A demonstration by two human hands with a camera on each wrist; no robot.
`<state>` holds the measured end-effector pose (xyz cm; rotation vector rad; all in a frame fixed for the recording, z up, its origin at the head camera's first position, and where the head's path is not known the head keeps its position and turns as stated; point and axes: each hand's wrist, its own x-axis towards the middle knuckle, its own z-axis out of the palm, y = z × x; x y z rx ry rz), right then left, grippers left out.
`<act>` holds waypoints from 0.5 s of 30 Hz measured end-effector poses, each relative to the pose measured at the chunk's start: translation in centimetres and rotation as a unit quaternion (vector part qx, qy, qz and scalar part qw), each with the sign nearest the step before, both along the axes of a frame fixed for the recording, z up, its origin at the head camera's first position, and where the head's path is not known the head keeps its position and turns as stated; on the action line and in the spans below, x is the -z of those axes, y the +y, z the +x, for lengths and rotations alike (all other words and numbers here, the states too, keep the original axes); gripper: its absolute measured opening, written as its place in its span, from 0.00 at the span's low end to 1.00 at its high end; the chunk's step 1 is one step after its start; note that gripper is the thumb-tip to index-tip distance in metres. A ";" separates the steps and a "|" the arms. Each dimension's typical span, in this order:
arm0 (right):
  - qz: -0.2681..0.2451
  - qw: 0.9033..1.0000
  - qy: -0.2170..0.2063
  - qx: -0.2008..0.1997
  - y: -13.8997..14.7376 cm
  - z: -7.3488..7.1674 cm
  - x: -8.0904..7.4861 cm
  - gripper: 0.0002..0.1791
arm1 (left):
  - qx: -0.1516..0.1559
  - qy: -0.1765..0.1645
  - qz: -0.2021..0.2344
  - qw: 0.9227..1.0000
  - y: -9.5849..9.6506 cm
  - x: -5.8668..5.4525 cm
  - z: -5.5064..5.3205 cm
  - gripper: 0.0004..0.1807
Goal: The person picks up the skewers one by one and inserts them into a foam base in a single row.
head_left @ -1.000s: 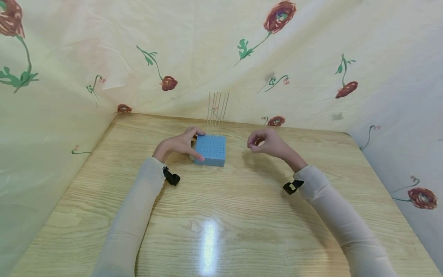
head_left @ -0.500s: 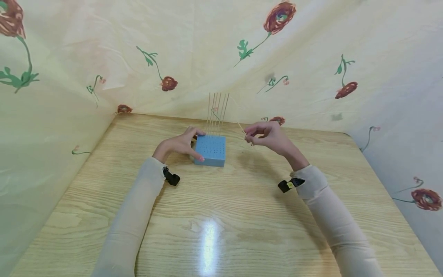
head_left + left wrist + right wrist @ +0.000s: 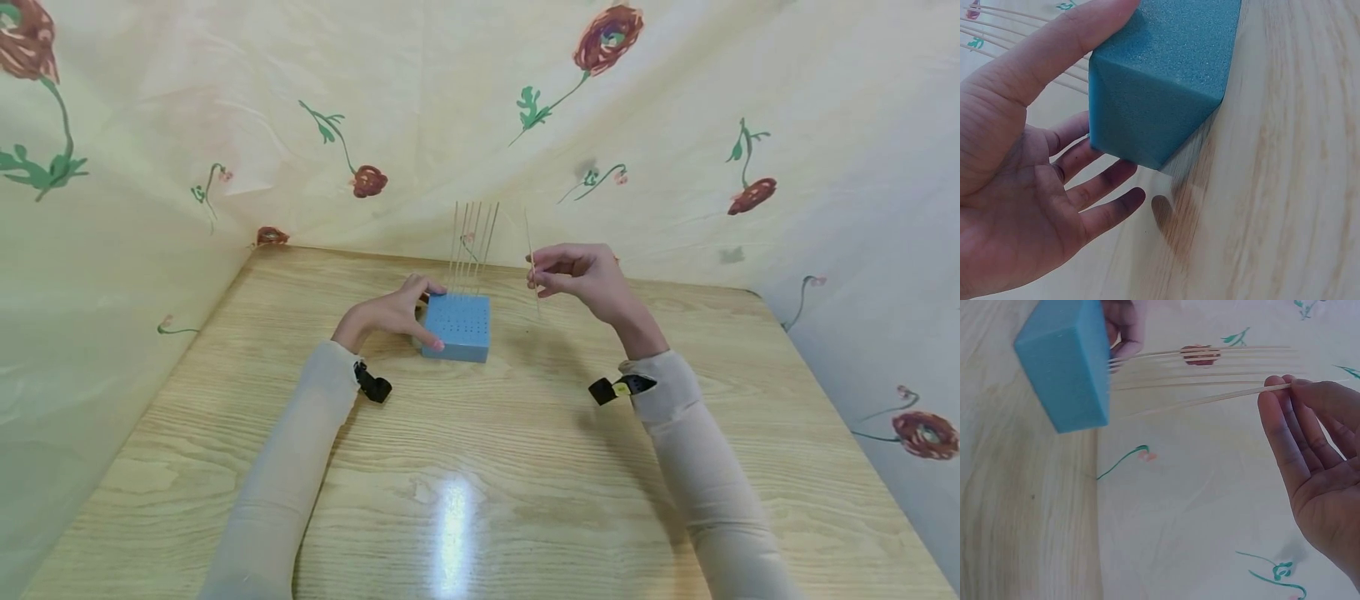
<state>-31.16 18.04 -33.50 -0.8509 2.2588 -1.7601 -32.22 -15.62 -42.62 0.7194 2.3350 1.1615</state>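
A blue foam block [image 3: 459, 327] with rows of small holes in its top sits on the table. Several thin wooden skewers [image 3: 453, 237] stand upright in a row along its far edge. My left hand [image 3: 390, 312] holds the block from the left side, thumb on the near face and fingers at the back. In the left wrist view, the thumb lies against the block [image 3: 1160, 69] while the lower fingers spread beside it. To the right of the block, my right hand [image 3: 588, 279] pinches a loose skewer [image 3: 1210, 399] between thumb and fingertips, nearly upright above the table.
The wood-grain table [image 3: 517, 450] reaches back to a flower-patterned cloth [image 3: 450, 100] hanging behind and at both sides. A bright light reflection lies on the near part of the tabletop. Small black cameras [image 3: 372, 385] are strapped at both wrists.
My right hand has risen slightly, and the skewer in it has turned from slanting to nearly upright. The left hand and the block have stayed in place.
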 end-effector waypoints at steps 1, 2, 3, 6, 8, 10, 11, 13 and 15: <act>-0.007 1.000 0.002 0.001 -0.1 0.0 -0.2 0.12 | -0.001 -0.001 -0.001 1.000 0.0 0.0 0.0 0.50; -0.015 1.000 0.004 0.001 -0.3 0.0 -0.3 0.11 | -0.001 -0.001 -0.001 1.000 0.0 -0.1 0.0 0.50; -0.024 1.000 0.007 0.001 -0.4 -0.1 -0.4 0.11 | -0.001 -0.002 -0.002 1.000 0.0 -0.1 0.1 0.50; -0.048 0.999 0.013 0.002 -0.7 -0.3 -0.6 0.10 | -0.002 -0.002 -0.004 1.000 0.1 -0.2 0.1 0.51; -0.062 0.998 0.018 0.004 -0.9 -0.5 -0.8 0.10 | -0.002 -0.002 -0.004 1.000 0.1 -0.2 0.2 0.51; -0.078 0.997 0.021 0.007 -1.1 -0.7 -0.9 0.10 | -0.002 -0.002 -0.004 1.000 0.1 -0.1 0.1 0.51; -0.088 0.996 0.022 0.008 -1.3 -0.8 -0.9 0.10 | -0.002 -0.001 -0.003 1.000 0.1 -0.1 0.1 0.51; -0.108 0.994 0.022 0.008 -1.5 -1.0 -1.0 0.10 | -0.002 -0.001 -0.003 1.000 0.0 -0.1 0.1 0.51; -0.129 0.991 0.023 0.008 -1.7 -1.2 -1.0 0.09 | -0.001 -0.001 -0.001 1.000 0.0 0.0 0.1 0.51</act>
